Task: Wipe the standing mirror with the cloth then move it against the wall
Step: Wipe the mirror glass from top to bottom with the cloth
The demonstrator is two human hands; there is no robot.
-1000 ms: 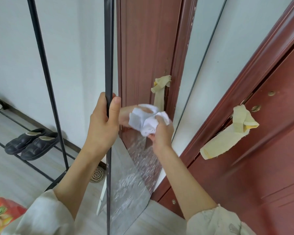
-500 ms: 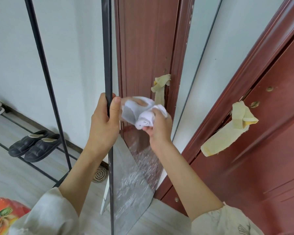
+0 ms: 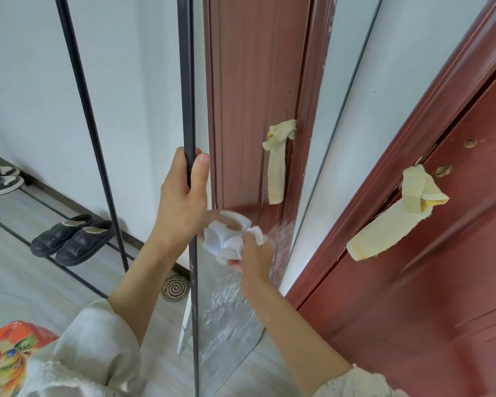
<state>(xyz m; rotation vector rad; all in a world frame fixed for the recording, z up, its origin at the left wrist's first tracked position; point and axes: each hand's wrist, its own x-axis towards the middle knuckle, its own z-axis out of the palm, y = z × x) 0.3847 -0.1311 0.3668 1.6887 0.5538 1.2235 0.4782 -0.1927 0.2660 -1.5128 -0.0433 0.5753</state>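
The standing mirror (image 3: 249, 110) has a thin black frame and stands upright before me, seen at a steep angle. Its glass reflects the red door and shows wet smears low down. My left hand (image 3: 184, 199) grips the mirror's left frame edge, thumb on the front. My right hand (image 3: 252, 256) holds a bunched white cloth (image 3: 229, 242) pressed against the glass, just right of the left hand and lower than it. The cloth's reflection merges with it in the glass.
A red door (image 3: 427, 253) with a yellowish rag (image 3: 395, 219) tied at its handle stands at right. A black metal rack (image 3: 92, 138) stands at left by the white wall. Black slippers (image 3: 72, 239) and sneakers (image 3: 0, 181) lie on the floor, with a round drain (image 3: 175, 287) nearby.
My right hand has carried the cloth down the glass, from level with the left hand to below it. The left hand keeps its grip on the frame.
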